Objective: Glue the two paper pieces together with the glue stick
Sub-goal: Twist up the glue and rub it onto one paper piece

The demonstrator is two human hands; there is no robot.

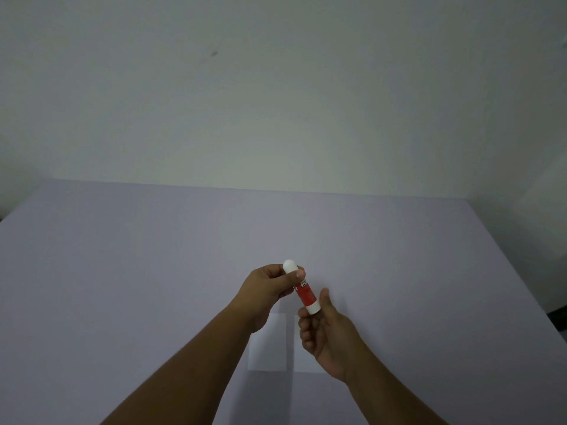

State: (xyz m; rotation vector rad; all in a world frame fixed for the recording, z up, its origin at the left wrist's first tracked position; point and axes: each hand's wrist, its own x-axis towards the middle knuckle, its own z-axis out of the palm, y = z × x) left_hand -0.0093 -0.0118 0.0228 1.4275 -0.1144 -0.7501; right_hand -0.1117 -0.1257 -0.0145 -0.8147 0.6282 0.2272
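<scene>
Head view: the glue stick (302, 288) is held up in the air above the bench (122, 271), tilted, its white cap end away from the person and its white base toward them. The left hand (270, 289) is clamped on the cap, thumb and fingers pinched round it; the right hand (326, 332) is closed round the base, thumb raised alongside the red barrel. The cap looks seated on the barrel, so the step in hand is judged to be uncapping, with no glue laid yet.

Below the glue stick, toward the person, the two paper pieces lie flat on the bench: the left paper piece (270, 351) and the right paper piece (302, 360) side by side, a narrow strip of bench between them (both partly hidden by the wrists).

The next move calls for pulling or twisting the cap off while the right hand holds the barrel firm, then bringing the tip down to one piece.

The bench is a plain pale lilac surface. Beyond the glue stick stands a bare whitish wall (276, 87), dimly lit.
</scene>
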